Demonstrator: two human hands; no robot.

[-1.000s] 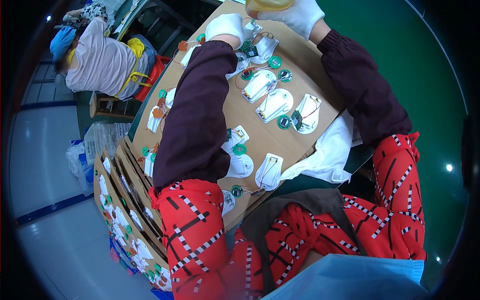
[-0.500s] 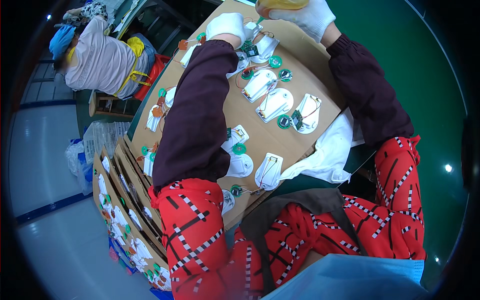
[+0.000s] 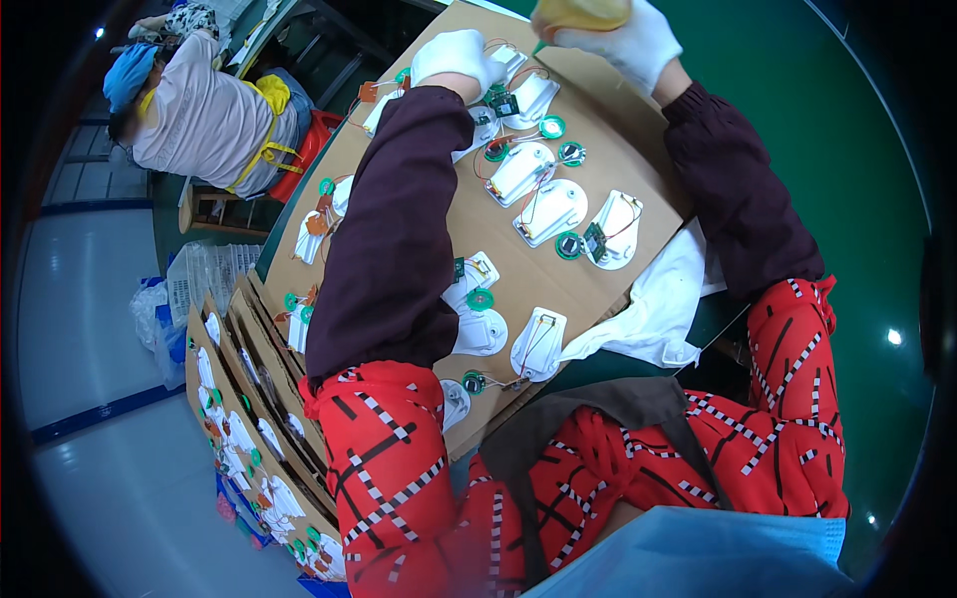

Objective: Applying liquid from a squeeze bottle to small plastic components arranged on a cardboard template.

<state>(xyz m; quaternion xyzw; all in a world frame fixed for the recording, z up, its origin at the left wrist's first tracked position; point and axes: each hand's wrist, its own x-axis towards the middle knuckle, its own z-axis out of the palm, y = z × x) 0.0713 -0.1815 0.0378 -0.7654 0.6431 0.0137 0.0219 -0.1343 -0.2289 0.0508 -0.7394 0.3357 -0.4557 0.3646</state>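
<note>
Co-worker [image 3: 214,112] in a blue cap [image 3: 128,78] is sitting off at 10 o'clock, and a stack of cardboard sheets [image 3: 271,344] carrying white parts [image 3: 239,436] is at 8. The gloved left hand [image 3: 456,58] is up at 12, right by some white plastic housings [image 3: 553,212]; its fingers are hidden, so can't tell if it's gripping anything. Those housings, some with green circuit boards [image 3: 596,242], are scattered over a big cardboard sheet [image 3: 558,279] mid-view. Around 1 o'clock, an amber bottle [image 3: 588,12] with a green tip [image 3: 539,47] is held in the gloved right hand [image 3: 633,48]. A white cloth [image 3: 653,304] sits at 3.
</note>
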